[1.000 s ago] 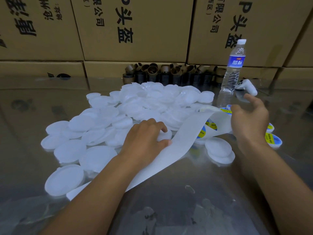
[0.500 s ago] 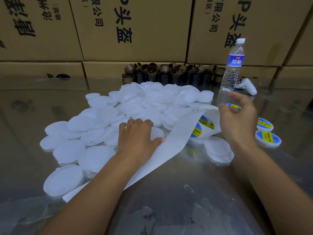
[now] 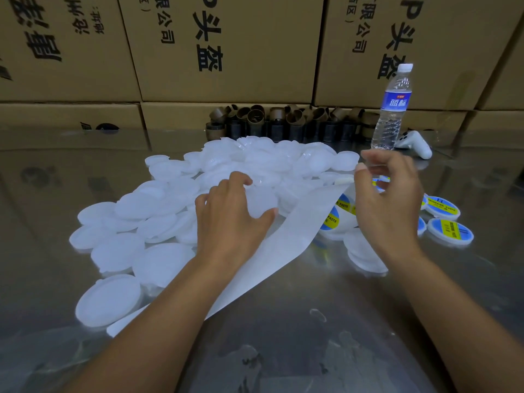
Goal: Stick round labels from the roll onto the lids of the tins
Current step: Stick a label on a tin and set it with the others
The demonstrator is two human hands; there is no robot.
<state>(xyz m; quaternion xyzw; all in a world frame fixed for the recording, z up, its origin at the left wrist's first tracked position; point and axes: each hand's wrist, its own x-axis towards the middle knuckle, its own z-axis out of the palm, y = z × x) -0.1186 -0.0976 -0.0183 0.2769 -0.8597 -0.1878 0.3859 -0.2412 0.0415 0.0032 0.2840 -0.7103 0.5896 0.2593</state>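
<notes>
The label strip lies slantwise across the bench, a long white backing that runs from the near left corner of the heap up towards the right. At its far end it curls over, and there two round blue and yellow labels show on its underside.

The left hand rests on the heap just beside the strip. Its grip is curled over one white lid, fingers over the far rim and thumb at the near edge.

The right hand hangs above the curled end of the strip with fingers loosely bent and thumb and forefinger apart. A blurred blue patch shows between the fingers, and I cannot tell whether that grip has a label or nothing.

To the left and behind spread the plain lids, many of them overlapping. Two more lie under the right wrist. Right of that hand sit three labelled lids, face up and close together.

Further back a water bottle stands upright, with a white controller just beside it. A row of brown cardboard cores lines the foot of the stacked cartons, which are printed with black characters.
</notes>
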